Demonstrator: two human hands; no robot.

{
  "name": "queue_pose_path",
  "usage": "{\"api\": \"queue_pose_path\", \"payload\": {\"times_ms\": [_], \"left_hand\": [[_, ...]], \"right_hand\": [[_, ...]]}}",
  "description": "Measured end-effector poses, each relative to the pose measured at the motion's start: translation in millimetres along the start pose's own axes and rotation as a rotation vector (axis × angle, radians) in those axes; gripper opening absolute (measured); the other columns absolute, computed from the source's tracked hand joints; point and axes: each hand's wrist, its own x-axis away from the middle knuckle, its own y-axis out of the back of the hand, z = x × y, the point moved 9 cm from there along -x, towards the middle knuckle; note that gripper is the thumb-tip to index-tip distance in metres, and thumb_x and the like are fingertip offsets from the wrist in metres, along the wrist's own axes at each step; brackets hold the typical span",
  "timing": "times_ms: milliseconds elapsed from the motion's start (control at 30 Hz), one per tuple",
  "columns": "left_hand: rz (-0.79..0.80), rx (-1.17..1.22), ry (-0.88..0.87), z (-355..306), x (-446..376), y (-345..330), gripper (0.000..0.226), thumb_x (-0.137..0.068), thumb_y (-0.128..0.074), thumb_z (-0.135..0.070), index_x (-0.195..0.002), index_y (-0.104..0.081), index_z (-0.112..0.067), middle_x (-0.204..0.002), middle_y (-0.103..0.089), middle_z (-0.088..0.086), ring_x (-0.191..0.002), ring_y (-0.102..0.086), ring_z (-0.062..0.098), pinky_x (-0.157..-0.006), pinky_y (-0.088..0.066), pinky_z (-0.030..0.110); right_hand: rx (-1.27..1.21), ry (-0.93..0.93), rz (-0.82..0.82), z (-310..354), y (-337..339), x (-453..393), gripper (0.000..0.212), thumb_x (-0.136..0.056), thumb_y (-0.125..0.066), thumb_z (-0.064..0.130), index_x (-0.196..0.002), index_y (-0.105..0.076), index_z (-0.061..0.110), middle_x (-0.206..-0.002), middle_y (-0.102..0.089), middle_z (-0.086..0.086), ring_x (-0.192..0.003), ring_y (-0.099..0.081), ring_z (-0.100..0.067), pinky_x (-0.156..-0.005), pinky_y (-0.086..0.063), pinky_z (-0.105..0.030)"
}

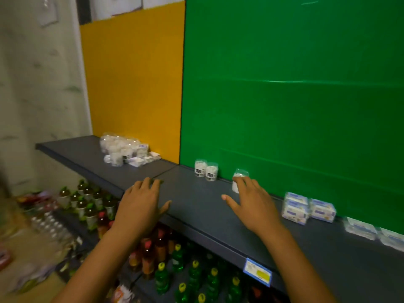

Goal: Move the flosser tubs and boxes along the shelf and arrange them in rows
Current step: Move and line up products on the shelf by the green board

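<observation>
Shelf (196, 206): matt dark grey, smooth, looks like painted metal. Tubs (206, 169): clear glossy plastic. Boxes (309, 208): shiny film wrap. Green back panel (295, 95): smooth, slight sheen. Yellow panel (135, 73): matt. Bottles (196, 274) below: glossy plastic.

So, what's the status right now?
Left hand open, over shelf edge. Right hand open, fingers touching a flosser tub. Nothing blocking.

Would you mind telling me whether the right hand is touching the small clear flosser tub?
Touching: the head view shows the right hand with fingertips on the small clear flosser tub.
</observation>
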Motion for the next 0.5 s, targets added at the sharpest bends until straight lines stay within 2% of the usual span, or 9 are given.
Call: {"api": "queue_pose_path", "payload": {"times_ms": [200,500], "left_hand": [[-0.008,-0.05,0.126,81,16,16,0.061,-0.089,-0.048,-0.058,-0.137,-0.043,-0.02,-0.131,-0.05,0.004,-0.118,-0.049,0.026,-0.093,-0.045,0.039],[-0.021,-0.077,0.234,173,-6,-3,0.061,-0.089,-0.047,-0.057,-0.139,-0.04,-0.024,-0.133,-0.049,0.001,-0.117,-0.05,0.021,-0.092,-0.046,0.035]], "right_hand": [[-0.089,0.122,0.005,84,-23,-36,0.064,-0.095,-0.038,0.062,-0.143,-0.037,0.019,-0.139,-0.046,0.0,-0.127,-0.042,-0.021,-0.102,-0.04,-0.036],[-0.169,0.207,-0.003,153,-76,-112,0.062,-0.096,-0.039,0.061,-0.143,-0.038,0.02,-0.138,-0.046,0.001,-0.126,-0.043,-0.019,-0.098,-0.042,-0.035]]}}
